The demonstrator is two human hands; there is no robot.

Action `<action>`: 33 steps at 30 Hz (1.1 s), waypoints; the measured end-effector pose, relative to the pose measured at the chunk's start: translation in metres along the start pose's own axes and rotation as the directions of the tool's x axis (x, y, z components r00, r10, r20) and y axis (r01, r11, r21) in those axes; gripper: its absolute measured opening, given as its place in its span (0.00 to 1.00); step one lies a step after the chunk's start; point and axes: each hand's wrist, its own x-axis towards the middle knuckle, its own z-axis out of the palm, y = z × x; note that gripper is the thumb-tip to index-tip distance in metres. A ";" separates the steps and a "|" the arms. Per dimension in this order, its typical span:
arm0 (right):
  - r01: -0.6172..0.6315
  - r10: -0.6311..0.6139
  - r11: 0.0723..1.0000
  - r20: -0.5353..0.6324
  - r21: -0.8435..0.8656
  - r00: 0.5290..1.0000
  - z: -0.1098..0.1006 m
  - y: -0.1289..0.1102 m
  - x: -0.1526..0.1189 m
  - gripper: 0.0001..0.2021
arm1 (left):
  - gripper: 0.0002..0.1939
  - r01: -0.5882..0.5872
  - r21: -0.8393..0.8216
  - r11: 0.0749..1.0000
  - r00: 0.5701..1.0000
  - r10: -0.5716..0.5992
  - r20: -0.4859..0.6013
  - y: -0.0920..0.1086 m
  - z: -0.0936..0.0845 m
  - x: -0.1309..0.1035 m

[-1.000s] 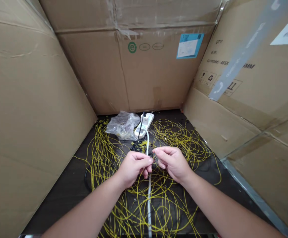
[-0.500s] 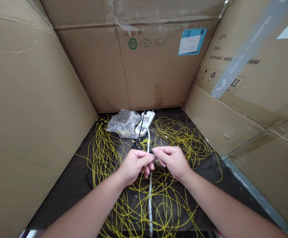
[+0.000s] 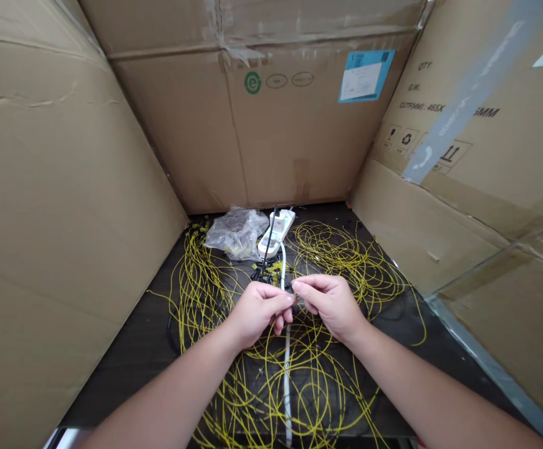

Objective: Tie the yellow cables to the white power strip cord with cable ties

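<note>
Fine fingertip work seems in hand: the left hand [image 3: 259, 315] and right hand [image 3: 331, 304] each pinch closed, tips nearly meeting, anything held too small to tell. Yellow wires [image 3: 200, 274] lie beneath and either side. Steady alignment seems called for.

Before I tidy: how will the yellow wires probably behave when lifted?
The yellow wires look flexible but slightly springy, since they lie in wide, open loops. They would probably snag on each other, as many cross. Each is likely light, being thin.
</note>
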 end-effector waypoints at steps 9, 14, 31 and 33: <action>-0.061 0.061 0.998 0.016 0.025 0.998 0.001 0.004 0.000 0.09 | 0.13 -0.039 0.004 0.999 0.998 0.039 -0.049 0.001 0.003 -0.001; -0.098 0.093 0.992 0.076 0.073 0.993 0.000 0.001 -0.001 0.10 | 0.12 -0.032 -0.013 0.999 0.998 0.031 -0.050 0.001 0.001 -0.001; 0.317 -0.336 0.745 0.080 -0.587 0.938 -0.016 -0.005 0.009 0.08 | 0.12 -0.017 0.080 0.997 0.831 -0.030 0.556 0.009 -0.007 -0.018; 0.403 -0.390 0.660 0.170 -0.634 0.905 -0.012 -0.014 0.013 0.07 | 0.13 -0.003 0.060 0.998 0.802 -0.033 0.596 0.009 -0.009 -0.018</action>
